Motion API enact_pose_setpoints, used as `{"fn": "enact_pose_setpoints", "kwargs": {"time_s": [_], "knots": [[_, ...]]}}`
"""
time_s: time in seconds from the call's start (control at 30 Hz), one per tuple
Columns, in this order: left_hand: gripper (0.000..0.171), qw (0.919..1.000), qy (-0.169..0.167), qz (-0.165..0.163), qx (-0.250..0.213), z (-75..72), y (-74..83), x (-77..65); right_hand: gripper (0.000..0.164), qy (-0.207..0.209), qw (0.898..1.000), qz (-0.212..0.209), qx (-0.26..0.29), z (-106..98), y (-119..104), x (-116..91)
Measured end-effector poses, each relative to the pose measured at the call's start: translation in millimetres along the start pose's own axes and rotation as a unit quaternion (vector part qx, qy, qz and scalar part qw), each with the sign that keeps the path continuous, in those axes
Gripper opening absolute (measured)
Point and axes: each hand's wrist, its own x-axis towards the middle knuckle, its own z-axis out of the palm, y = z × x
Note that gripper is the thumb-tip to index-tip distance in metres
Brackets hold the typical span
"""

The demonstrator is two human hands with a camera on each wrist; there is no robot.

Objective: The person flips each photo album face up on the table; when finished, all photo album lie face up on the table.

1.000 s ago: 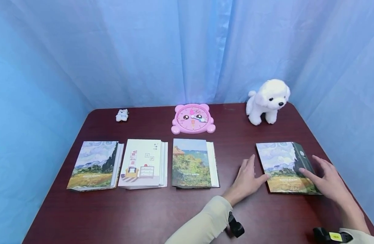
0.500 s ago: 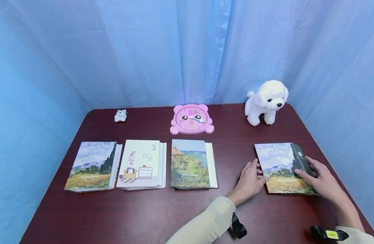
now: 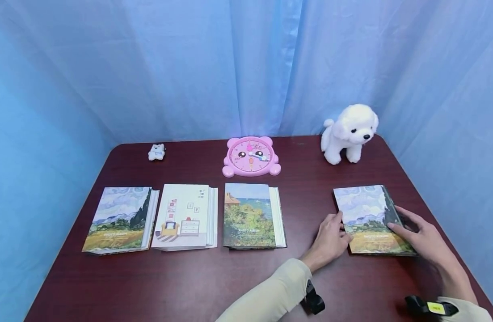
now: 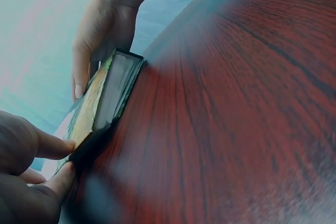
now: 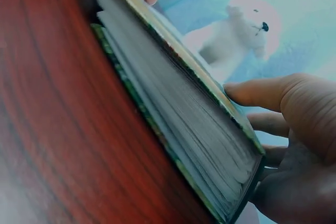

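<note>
A photo album [image 3: 367, 221] with a painted field-and-cypress cover lies at the right of the table in the head view. My left hand [image 3: 330, 239] holds its left edge; in the left wrist view a thumb and a finger meet at the album's edge. On the spine side, my right hand [image 3: 425, 239] grips the album, thumb [image 5: 257, 92] on the cover and the other fingers against the spine. The right wrist view shows the page block [image 5: 178, 103] between the covers. The fingertips behind the spine are partly hidden.
Three more photo albums lie in a row: a field cover [image 3: 119, 219], a white room cover [image 3: 183, 217] and a seaside cover [image 3: 249, 214]. Behind them are a small white bear figure [image 3: 156, 152], a pink toy clock [image 3: 251, 156] and a white plush dog [image 3: 348, 134]. Blue curtains [image 3: 190, 67] surround the table.
My right hand has moved left and closed in on the album's spine. My left fingers have come against its left edge. Less of the dark spine shows now.
</note>
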Motion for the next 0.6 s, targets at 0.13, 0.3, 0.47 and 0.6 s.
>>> {"fn": "enact_pose_setpoints", "kwargs": {"time_s": [0.13,0.3,0.47,0.6], "knots": [[0.065,1.0000,-0.008,0.000,0.000,-1.1,-0.2,0.3,0.073,0.003,0.998,0.017,0.057,1,-2,-4],[0.062,0.9996,-0.026,-0.010,-0.007,-3.5,1.2,0.8,0.066,-0.011,0.994,0.006,0.104,-8,-8,-9],[0.058,0.9994,-0.026,-0.022,0.010,-4.2,4.1,2.2,0.062,-0.032,0.993,0.001,0.113,-20,-20,-12],[0.050,0.9984,-0.005,-0.021,0.053,-5.0,9.0,3.1,0.061,-0.030,0.995,-0.010,0.090,-25,-29,-13]]}}
